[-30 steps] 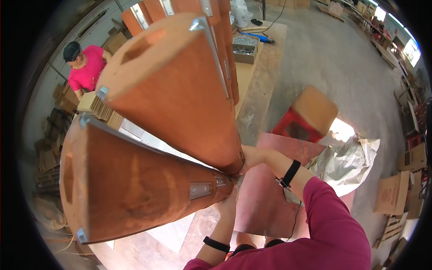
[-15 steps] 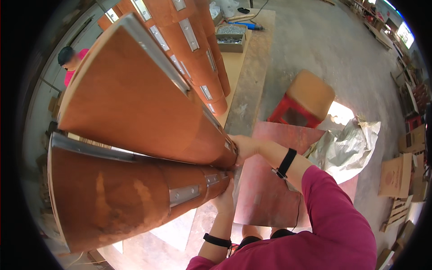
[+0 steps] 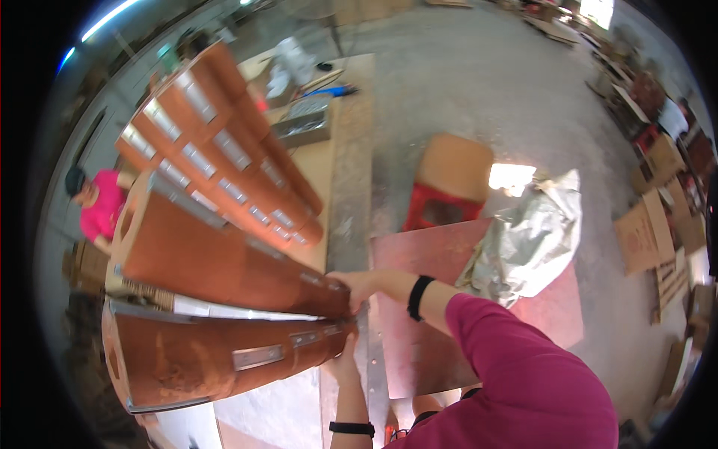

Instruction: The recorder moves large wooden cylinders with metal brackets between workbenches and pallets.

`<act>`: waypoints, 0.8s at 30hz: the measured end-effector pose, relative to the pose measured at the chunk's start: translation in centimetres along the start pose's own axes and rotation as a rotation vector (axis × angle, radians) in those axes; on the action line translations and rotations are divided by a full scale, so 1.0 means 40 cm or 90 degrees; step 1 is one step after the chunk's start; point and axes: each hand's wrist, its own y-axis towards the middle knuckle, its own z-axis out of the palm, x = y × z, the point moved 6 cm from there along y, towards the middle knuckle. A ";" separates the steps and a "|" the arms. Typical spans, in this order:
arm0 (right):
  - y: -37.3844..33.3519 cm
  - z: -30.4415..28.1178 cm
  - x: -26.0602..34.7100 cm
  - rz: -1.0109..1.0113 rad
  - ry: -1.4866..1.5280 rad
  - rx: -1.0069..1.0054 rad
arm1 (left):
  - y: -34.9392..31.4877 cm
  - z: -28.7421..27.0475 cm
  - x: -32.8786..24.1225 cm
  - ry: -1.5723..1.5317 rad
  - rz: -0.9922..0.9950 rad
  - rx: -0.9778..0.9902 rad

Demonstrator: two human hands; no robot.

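Observation:
Two long orange-brown rounded pieces with metal plates stand side by side, spreading apart toward their far ends and nearly meeting by my hands. My right hand (image 3: 359, 286) grips the near end of the upper piece (image 3: 224, 258), its fingers partly hidden. Against the near end of the lower piece (image 3: 202, 359), my left hand (image 3: 342, 367) is curled, most of its fingers out of sight behind it. Silver plates are fixed along both pieces, and the lower one has lighter smudges. A hole shows in the left end face of each.
Behind them rises a stack of similar orange-brown pieces (image 3: 224, 150) on the bench. A box of small metal parts (image 3: 303, 123) and a blue tool (image 3: 333, 91) lie beyond. To the right are a red stool (image 3: 452, 179) and a silvery sack (image 3: 527, 239). Another person (image 3: 105, 202) stands far left.
My view has shifted and tilted, so the pieces look smaller and lower left, and more of the stack and the other person shows. Both hands keep their hold on the near ends.

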 end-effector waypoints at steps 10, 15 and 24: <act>-0.051 0.029 -0.012 -0.151 -0.068 -0.315 | 0.005 -0.010 0.052 -0.070 -0.068 0.015; -0.173 0.010 -0.093 -0.054 -0.091 -0.398 | -0.001 -0.012 0.063 -0.117 -0.040 0.024; -0.989 -0.306 -0.311 0.159 -0.139 -1.261 | -0.214 -0.069 -0.013 0.036 -0.209 -0.042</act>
